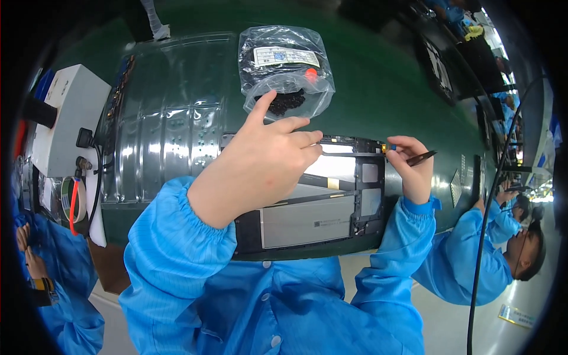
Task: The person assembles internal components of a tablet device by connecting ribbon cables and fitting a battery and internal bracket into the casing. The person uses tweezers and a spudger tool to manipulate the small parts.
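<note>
Green bench (378,77) bears clear bag (285,65) holding black parts (288,102).

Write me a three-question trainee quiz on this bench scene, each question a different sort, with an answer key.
1. True or false: the right hand holds dark tweezers at the upper right corner of the opened device.
2. Multiple choice: what lies on the green bench just beyond the left hand? A) a clear plastic bag of small black parts B) a red toolbox C) a coiled hose
3. Fill in: the person's sleeves are ____ in colour.

Key: 1 true; 2 A; 3 blue.
</note>
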`<state>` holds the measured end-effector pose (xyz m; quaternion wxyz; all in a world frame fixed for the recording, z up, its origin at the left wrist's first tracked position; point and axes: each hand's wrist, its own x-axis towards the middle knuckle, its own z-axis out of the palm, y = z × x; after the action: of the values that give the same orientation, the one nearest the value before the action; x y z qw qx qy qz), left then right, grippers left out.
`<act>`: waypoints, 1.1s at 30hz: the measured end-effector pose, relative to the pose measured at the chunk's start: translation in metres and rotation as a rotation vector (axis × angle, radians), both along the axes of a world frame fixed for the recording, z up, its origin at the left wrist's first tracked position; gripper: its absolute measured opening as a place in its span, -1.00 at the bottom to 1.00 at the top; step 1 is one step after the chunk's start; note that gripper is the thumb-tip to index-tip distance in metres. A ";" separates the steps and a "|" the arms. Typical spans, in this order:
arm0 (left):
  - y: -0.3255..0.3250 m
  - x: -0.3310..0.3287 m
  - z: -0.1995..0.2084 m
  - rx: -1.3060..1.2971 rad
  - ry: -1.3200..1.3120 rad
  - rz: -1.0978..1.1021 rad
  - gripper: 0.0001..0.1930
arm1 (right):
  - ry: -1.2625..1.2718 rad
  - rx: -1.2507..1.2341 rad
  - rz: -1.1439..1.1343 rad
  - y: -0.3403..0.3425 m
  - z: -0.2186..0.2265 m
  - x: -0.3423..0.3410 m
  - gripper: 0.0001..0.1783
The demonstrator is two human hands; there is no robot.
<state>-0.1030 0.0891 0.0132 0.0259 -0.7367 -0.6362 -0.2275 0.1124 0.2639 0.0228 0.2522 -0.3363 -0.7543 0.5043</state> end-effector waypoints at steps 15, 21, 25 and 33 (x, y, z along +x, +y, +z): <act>-0.001 0.025 0.008 0.023 0.203 0.119 -0.76 | -0.151 0.096 -0.034 -0.011 0.001 -0.004 -0.79; 0.006 0.031 0.024 -0.027 0.468 -0.106 -0.85 | -0.247 0.214 -0.041 -0.009 -0.003 -0.006 -0.81; 0.016 0.031 0.033 -0.092 0.586 -0.218 -0.88 | -0.217 0.213 -0.040 -0.008 -0.005 -0.002 -0.80; 0.032 0.040 0.045 -0.185 0.613 -0.306 -0.87 | -0.202 0.173 -0.004 -0.003 -0.004 0.000 -0.80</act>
<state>-0.0628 0.1208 0.0582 0.1145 -0.8567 -0.4991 0.0617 0.1125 0.2611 0.0191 0.2039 -0.3638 -0.8159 0.4006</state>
